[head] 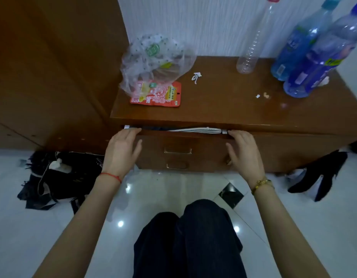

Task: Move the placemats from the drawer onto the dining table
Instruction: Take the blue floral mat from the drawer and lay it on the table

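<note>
Both hands, left (pixel 121 150) and right (pixel 243 151), lie flat with released grip on the glossy brown wooden drawer front (pixel 183 145); pale folded placemats (pixel 195 130) show between them.

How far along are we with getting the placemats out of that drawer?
Early. The top drawer is only a crack open, with something pale and flat showing in the gap. The left hand and right hand are at the top edge of the drawer front. Nothing is lifted out; opening, removing and carrying to the dining table all remain.
</note>
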### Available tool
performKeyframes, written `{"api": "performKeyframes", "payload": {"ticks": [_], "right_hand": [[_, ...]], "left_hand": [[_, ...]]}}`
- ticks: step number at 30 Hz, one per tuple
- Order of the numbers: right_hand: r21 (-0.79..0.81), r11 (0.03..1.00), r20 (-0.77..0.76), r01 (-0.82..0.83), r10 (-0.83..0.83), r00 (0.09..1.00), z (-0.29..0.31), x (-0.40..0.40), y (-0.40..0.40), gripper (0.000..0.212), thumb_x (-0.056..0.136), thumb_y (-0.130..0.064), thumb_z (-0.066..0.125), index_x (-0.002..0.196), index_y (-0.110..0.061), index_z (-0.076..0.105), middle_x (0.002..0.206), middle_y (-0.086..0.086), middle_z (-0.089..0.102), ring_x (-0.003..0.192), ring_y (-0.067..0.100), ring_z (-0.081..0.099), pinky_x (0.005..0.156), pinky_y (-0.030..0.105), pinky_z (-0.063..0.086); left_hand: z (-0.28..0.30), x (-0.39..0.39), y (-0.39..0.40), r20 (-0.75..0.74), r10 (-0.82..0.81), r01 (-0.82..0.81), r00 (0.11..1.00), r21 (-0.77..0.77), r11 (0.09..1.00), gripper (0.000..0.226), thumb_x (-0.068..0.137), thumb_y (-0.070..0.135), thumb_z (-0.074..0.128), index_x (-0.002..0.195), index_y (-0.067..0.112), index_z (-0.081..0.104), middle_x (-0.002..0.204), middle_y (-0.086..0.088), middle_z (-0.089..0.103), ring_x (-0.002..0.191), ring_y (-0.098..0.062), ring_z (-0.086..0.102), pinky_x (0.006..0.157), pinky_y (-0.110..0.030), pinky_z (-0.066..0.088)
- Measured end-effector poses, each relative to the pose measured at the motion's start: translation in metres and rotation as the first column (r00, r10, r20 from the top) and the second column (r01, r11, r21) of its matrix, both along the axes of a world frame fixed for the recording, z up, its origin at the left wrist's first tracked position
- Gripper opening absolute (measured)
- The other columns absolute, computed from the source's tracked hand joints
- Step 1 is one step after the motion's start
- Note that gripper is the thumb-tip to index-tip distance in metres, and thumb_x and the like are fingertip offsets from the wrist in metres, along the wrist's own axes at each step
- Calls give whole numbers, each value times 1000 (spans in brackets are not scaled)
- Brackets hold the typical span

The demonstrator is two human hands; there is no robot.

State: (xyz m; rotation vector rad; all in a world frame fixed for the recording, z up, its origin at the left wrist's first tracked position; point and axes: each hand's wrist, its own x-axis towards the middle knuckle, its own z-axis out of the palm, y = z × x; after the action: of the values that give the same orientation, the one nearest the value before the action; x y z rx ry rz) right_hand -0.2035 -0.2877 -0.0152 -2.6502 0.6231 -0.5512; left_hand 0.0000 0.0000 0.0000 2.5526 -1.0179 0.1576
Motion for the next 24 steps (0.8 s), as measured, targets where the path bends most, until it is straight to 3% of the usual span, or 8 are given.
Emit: {"api": "performKeyframes", "payload": {"ticks": [7,11,17,24], "right_hand": [[-152,988,58,30,-22,998,-34,7,-2,35,94,-16,57,127,-6,56,125,9,59,127,24,44,112,33,32],[-146,987,84,59,-47,995,-37,4,3,32,94,-17,58,124,-7,58,123,9,60,126,22,44,111,29,30],[-94,995,155,41,-26,988,-37,-28,28,31,94,-18,59,123,-7,59,119,8,61,117,20,49,103,31,40],[-86,995,205,59,-40,978,-41,-70,62,29,92,-15,61,119,-6,61,116,9,62,113,23,51,101,22,34]], "left_hand": [[-41,17,0,129,28,-28,991,-9,1000,39,94,23,54,129,7,55,126,-13,60,119,-29,53,105,-42,41],[-43,17,2,134,51,-47,990,-32,998,36,94,24,55,125,6,57,121,-14,62,116,-30,55,103,-42,42],[-44,-15,28,136,13,3,991,-114,993,33,94,20,56,121,2,59,116,-16,61,112,-29,54,100,-38,43],[-48,-58,63,125,10,8,992,-145,989,31,94,20,56,120,4,59,116,-12,60,116,-23,50,101,-30,40]]}}
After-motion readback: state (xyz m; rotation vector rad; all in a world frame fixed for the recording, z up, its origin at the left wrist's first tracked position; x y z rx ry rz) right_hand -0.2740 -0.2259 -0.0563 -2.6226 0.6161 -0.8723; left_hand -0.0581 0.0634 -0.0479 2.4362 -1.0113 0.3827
